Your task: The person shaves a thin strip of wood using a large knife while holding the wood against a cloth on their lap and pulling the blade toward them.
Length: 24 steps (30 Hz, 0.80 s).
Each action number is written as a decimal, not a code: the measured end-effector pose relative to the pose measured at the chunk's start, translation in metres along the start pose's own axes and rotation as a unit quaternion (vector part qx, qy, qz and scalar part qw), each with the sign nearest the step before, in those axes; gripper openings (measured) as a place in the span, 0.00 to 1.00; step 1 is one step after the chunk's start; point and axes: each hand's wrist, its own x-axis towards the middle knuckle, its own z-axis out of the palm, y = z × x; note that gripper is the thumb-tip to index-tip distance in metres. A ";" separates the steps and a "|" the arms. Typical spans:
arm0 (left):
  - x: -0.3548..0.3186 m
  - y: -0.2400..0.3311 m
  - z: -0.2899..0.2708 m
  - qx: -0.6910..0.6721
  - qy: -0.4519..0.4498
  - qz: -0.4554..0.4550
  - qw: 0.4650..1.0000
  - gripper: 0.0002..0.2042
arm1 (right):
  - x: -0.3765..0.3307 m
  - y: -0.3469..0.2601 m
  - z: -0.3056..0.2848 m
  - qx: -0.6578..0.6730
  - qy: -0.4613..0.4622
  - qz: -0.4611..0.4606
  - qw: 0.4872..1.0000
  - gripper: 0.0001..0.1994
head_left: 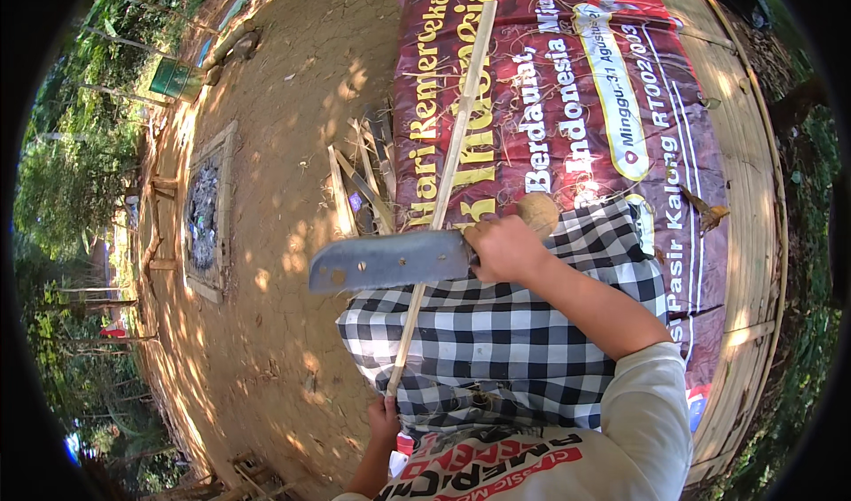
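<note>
My right hand [507,251] is wrapped round the handle of a broad machete [383,263], whose rounded wooden butt sticks out beyond my fist. The wide grey blade points left and lies across a long, thin bamboo strip [461,137]; whether its edge touches the strip I cannot tell. Low in the picture, my left hand [384,419] pinches the near end of this strip. From there the strip slants up and away, over a black-and-white checked cloth [483,341] spread across my lap and on over a red printed banner [532,84].
Several split bamboo pieces [346,191] lie left of the banner. Fine shavings are scattered over it. A slatted bamboo platform edge [749,235] runs along the right. Bare earth [284,146] stretches left, with a framed pit [208,213] and a green container [170,77].
</note>
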 end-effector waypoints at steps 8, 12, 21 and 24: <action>0.005 0.007 -0.006 0.047 -0.002 -0.020 0.999 0.22 | 0.007 0.064 -0.024 -0.046 0.007 0.125 0.991 0.11; 0.003 0.004 -0.003 0.006 0.013 0.018 1.000 0.21 | 0.004 0.029 -0.018 0.001 0.032 0.130 0.991 0.11; 0.000 -0.032 -0.005 0.017 0.021 0.042 0.999 0.21 | 0.015 0.058 -0.025 -0.053 0.054 0.058 0.995 0.13; 0.005 -0.006 0.001 0.016 0.023 0.034 0.999 0.22 | 0.009 0.082 -0.038 -0.042 0.078 0.189 0.978 0.13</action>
